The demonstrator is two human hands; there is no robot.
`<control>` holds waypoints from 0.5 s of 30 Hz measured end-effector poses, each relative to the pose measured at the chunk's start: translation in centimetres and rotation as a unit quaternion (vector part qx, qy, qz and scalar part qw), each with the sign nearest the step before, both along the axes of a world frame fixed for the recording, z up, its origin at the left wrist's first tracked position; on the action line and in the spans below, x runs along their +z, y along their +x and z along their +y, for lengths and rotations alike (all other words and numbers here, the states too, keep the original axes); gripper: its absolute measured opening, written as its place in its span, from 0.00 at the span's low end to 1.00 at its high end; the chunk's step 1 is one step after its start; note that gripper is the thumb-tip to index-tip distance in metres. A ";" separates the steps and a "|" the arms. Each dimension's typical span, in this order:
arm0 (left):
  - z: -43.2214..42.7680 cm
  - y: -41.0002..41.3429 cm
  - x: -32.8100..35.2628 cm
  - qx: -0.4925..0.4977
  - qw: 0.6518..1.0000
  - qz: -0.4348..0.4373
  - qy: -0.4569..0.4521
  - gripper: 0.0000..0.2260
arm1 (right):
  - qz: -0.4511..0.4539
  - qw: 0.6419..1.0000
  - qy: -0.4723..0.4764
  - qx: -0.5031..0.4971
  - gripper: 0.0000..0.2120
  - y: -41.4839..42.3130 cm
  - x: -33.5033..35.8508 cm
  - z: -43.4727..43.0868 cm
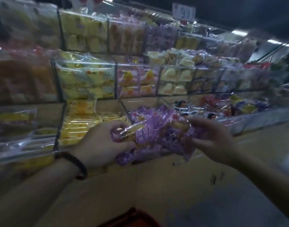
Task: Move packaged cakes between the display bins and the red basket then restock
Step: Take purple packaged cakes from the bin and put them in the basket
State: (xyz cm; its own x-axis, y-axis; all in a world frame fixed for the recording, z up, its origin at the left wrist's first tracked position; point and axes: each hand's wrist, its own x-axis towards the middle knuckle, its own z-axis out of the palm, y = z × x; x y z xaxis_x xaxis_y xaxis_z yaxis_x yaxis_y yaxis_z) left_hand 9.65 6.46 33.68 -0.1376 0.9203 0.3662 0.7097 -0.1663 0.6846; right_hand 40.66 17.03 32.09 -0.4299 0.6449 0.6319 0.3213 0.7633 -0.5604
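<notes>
A bunch of purple-wrapped packaged cakes (154, 138) is held between both hands, just above the front edge of the lowest display bin (140, 105). My left hand (99, 143), with a dark bracelet on the wrist, grips the left end of the bunch. My right hand (212, 138) holds the right end with its fingers curled into the wrappers. More purple packs lie in the bin behind them. The rim of the red basket (132, 217) shows at the bottom edge, below the hands. The picture is blurred.
Clear display bins rise in three tiers, filled with yellow packs (81, 126), pink and orange packs (135, 81) and pale packs (175, 79). A price sign (184, 11) stands on top. The beige front panel (157, 181) of the stand faces me.
</notes>
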 end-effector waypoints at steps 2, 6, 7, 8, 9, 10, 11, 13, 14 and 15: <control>2.2 0.5 2.4 0.017 0.999 0.009 0.037 0.14 | 0.007 0.998 0.047 -0.029 0.17 1.5 2.0 2.0; 6.9 2.5 5.3 0.059 0.996 0.051 0.051 0.14 | -0.015 0.982 0.115 -0.152 0.18 3.2 4.9 5.6; 8.1 3.0 5.7 0.060 0.994 0.073 0.047 0.14 | -0.009 0.978 0.120 -0.172 0.18 3.5 5.3 6.3; 9.3 3.5 5.8 0.059 0.994 0.086 0.041 0.15 | 0.000 0.974 0.130 -0.186 0.19 3.7 5.6 7.1; 10.6 3.7 5.8 0.052 0.993 0.096 0.035 0.16 | 0.010 0.969 0.144 -0.200 0.19 3.6 5.9 7.8; 11.9 3.9 5.6 0.045 0.993 0.104 0.028 0.17 | 0.019 0.964 0.158 -0.213 0.19 3.5 6.2 8.7; 13.0 4.1 5.3 0.043 0.992 0.115 0.023 0.17 | 0.028 0.959 0.168 -0.226 0.19 3.2 6.5 9.6; 14.9 4.3 4.4 0.055 0.983 0.177 0.007 0.14 | 0.043 0.948 0.177 -0.261 0.18 2.4 6.9 11.3; 15.5 4.4 4.0 0.066 0.971 0.232 -0.006 0.11 | 0.035 0.943 0.182 -0.278 0.18 1.9 7.0 12.1; 15.8 4.4 3.6 0.081 0.952 0.295 -0.021 0.09 | 0.018 0.940 0.184 -0.286 0.19 1.3 7.0 12.7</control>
